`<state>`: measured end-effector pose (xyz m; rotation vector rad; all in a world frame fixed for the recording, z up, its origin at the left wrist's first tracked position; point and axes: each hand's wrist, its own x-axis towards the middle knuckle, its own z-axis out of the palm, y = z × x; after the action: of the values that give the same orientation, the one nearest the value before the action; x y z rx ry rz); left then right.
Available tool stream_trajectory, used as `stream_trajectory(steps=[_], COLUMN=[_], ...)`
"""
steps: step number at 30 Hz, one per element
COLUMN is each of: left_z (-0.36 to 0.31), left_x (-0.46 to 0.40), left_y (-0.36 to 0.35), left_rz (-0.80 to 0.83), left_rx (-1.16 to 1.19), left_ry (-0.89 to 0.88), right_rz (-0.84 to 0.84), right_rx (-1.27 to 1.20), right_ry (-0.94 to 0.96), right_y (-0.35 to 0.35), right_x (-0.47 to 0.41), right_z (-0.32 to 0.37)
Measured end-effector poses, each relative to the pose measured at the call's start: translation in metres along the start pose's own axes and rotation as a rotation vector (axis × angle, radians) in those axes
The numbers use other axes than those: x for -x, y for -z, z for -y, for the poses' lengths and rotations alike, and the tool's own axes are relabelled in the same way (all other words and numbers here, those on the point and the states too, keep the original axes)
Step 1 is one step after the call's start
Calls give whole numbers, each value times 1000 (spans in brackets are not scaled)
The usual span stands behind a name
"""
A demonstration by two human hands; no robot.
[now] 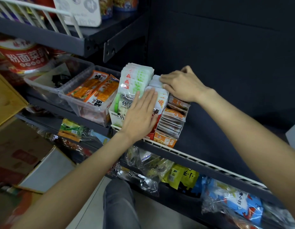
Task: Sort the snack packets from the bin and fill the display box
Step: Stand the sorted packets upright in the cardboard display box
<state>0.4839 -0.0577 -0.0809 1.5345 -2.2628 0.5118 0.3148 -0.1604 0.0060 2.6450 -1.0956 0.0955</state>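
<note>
Both my hands were on the middle dark metal shelf (201,116), over the three cardboard display boxes standing side by side against its white wire front rail (184,154).

Left hand (140,113) lay flat, fingers straight and together, palm pressing the tops of the white-and-red glossy packets in the middle red-fronted display box (151,134). It gripped nothing.

Right hand (181,85) sat further back, fingers curled down over the rear white packets (156,80) of that same row; whether it pinched them or only pressed, I could not tell.

Right of that, the orange-fronted cardboard display box (165,140) held flat orange-and-white sachets (172,121) stacked on edge, tight, touching its walls. Left, the white-and-green cardboard box (117,119) held pale green-printed translucent packets (135,78) standing taller than its rim.

Edges and room: open shelf ran wide to the right of the boxes, bare dark surface up to the dark back panel (226,47). To the left, no slack: the clear rigid plastic bin (87,103) sat just beside the green box, holding orange glossy flat snack packets (95,88) lying loose and overlapped. A second clear plastic bin (44,85) stood beyond it.

Overhead, the upper shelf bracket (123,45) hung close above the packets. Below, the lower shelf carried crinkled clear-film bags, yellow (181,176) and blue-and-white (239,200). Brown cardboard cartons (19,146) stood at lower left.
</note>
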Motion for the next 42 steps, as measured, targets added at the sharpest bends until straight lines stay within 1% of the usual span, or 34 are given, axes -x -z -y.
stream_trajectory(steps=[3,6,9,11,12,14,16,18,22,23,24,27,29,31,34,37,39,42], left_z=[-1,4,10,11,9,4,0,0,2,2,3,3,1,-3,-6,-7,-8,-8], left_x=[-11,-20,-16,-13,-13,-15,-20,-27,-40,-43,-45,-45,-41,-35,-24,-13,-9,-8], left_y=[-4,-8,-7,-5,-3,0,4,6,6,7,7,9,10,9,7,4,3,3], left_rz=[130,188,180,117,83,46,57,86,173,187,203,246,243,201,119,54,57,65], left_rx=[97,141,140,155,151,130,118,92,54,64,73,61,31,-2,-67,-35,-2,19], left_ry=[-67,-112,-129,-110,-101,-90,-72,-54,-55,-63,-71,-84,-82,-59,-12,4,6,16], right_rz=[60,-8,-161,-221,-222,-167,-118,-122,-276,-275,-239,-88,-67,-57,1,82,47,-55], right_rx=[4,-16,-92,-76,-53,21,48,-9,-125,-145,-156,-191,-150,-122,-103,-130,-209,-328], right_ry=[-94,-91,-110,-124,-127,-140,-177,-227,-233,-228,-228,-274,-284,-256,-191,-165,-198,-324], right_y=[-4,-4,-5,-5,-5,-3,-1,1,4,5,5,6,7,9,11,10,11,12], right_x=[1,-1,1,3,4,2,-1,-5,1,3,5,5,2,0,-3,-7,-10,-10], right_z=[-3,-2,1,4,4,4,2,2,7,7,7,7,7,8,9,11,10,4])
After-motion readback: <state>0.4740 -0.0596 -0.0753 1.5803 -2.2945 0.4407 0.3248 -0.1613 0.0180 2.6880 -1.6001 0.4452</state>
